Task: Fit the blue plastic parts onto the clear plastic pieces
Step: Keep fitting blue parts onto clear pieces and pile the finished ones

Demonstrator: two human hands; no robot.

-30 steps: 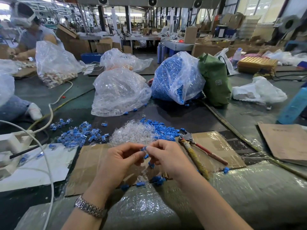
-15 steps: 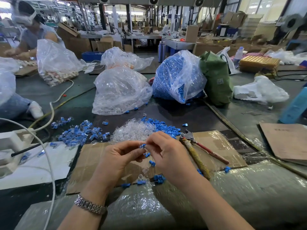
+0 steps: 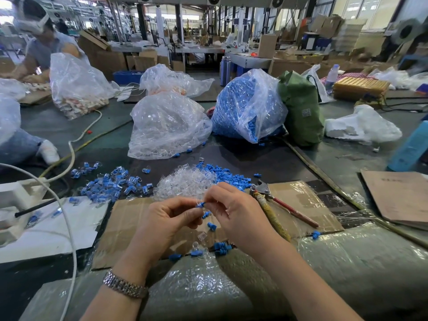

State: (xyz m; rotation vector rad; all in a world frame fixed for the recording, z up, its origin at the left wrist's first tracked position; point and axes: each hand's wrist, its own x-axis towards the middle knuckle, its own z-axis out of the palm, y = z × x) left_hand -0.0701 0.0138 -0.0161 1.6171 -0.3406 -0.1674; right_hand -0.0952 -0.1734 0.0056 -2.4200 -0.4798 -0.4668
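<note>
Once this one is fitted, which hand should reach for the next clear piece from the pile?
Probably the right hand: the heap of small clear plastic pieces lies just beyond its fingertips, and the left hand sits nearer the body.

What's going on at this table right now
A person is putting small plastic parts together by hand. Both hands, left and right, pinch one blue part between their fingertips above a cardboard sheet. Loose clear pieces and blue parts lie piled just beyond, a heap of what look like finished ones to the left, and pliers to the right.
</note>
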